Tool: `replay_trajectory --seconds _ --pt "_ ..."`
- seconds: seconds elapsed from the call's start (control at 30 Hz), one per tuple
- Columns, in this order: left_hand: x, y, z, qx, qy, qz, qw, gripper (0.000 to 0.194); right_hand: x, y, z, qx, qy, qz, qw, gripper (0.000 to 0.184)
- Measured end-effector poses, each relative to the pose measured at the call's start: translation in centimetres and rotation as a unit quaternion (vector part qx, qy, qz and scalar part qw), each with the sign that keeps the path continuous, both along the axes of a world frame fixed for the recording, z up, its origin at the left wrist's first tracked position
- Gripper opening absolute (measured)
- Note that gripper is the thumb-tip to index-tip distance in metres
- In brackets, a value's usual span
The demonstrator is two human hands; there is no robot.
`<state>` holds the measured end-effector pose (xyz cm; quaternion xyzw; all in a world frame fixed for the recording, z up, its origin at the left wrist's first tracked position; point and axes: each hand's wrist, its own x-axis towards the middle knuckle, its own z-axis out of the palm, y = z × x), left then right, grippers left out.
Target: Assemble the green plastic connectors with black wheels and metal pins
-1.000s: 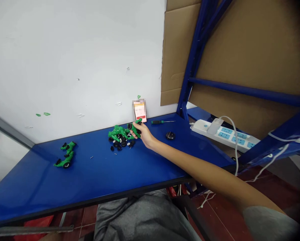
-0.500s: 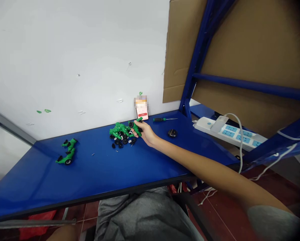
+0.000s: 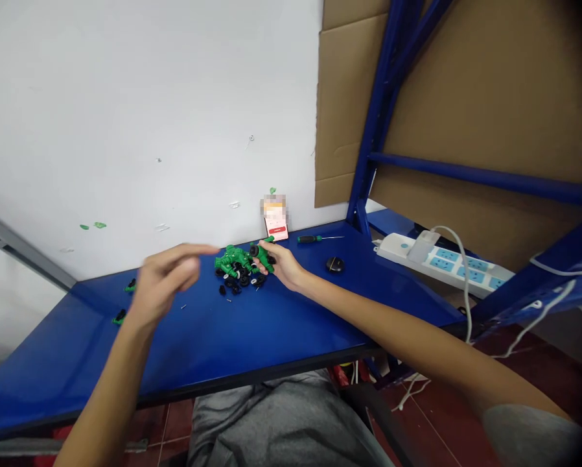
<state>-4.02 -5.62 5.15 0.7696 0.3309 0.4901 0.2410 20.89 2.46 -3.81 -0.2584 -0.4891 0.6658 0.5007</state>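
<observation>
My right hand [image 3: 282, 264] is closed around a green toy part with a black wheel [image 3: 264, 253], just at the right edge of a pile. That pile holds green toy parts [image 3: 230, 261] and loose black wheels [image 3: 244, 279]. My left hand [image 3: 163, 282] is raised over the table, left of the pile. Its index finger stretches right toward the green parts, the thumb is apart, and nothing shows in it. Behind this hand, another green toy piece [image 3: 120, 317] is mostly hidden. Small screws [image 3: 183, 306] lie in front of the pile.
A green and black screwdriver [image 3: 310, 239] and a round black object [image 3: 335, 264] lie to the right on the blue table [image 3: 252, 337]. A phone [image 3: 277, 228] leans against the wall. A white power strip [image 3: 441, 259] with cables stands beyond the right edge.
My left hand has come into view from the lower left, now covering much of the separate green toy piece. My right hand keeps hold of its toy part near the pile. The view has shifted slightly.
</observation>
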Motion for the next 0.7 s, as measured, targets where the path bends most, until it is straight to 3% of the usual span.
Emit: replay_trajectory --seconds 0.07,0.2,0.33,0.53,0.7 --pt "1.2 2.2 -1.1 -0.022 0.106 0.053 0.993 0.037 0.0 0.0 0.0 -0.001 -0.002 0.011 1.0 0.044" --pt "3.6 5.8 -4.7 0.045 0.216 0.026 0.975 0.055 -0.3 -0.2 -0.2 -0.005 -0.002 0.022 1.0 0.043" --pt "4.1 6.0 -7.3 0.139 0.278 0.052 0.949 0.045 -0.6 -0.6 -0.7 0.0 -0.012 0.031 0.999 0.045" --pt "3.1 6.3 -9.1 0.223 0.355 0.103 0.902 0.039 -1.2 -1.1 -1.1 0.011 -0.049 0.007 0.999 0.054" --pt "3.5 6.5 -10.9 0.252 0.332 0.145 0.897 0.04 -1.9 -2.2 -1.1 -0.001 -0.056 -0.009 0.998 0.056"
